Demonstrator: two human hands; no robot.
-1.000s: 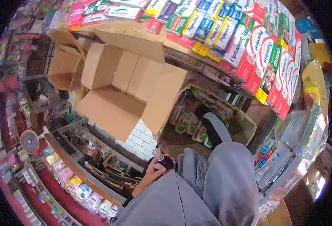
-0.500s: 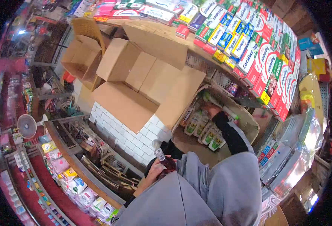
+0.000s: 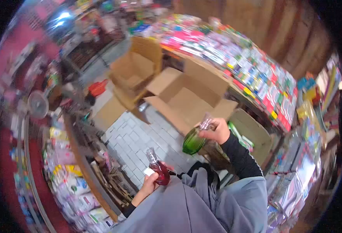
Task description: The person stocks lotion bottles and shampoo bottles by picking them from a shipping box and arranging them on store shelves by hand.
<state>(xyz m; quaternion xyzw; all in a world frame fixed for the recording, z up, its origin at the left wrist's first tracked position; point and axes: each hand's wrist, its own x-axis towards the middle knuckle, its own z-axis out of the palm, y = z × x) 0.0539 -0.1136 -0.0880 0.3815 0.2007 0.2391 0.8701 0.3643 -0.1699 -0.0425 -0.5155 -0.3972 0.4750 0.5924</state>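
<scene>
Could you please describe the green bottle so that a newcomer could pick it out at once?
Find the large open cardboard box near the middle of the view. Just below it in the picture, the right hand grips the green bottle by its top end. Its green body sets it apart from the dark red bottle in the left hand.

- Round fan (image 3: 38, 105), far left of the left hand (image 3: 151, 184).
- Row of soft packets (image 3: 77, 190), left of that hand.
- Pale brick-patterned floor (image 3: 126, 134), beyond it.
- Tan chair (image 3: 149, 46), well beyond the right hand (image 3: 218, 133).
- Colourful boxes (image 3: 252, 73), blurred, beyond and rightward.
</scene>
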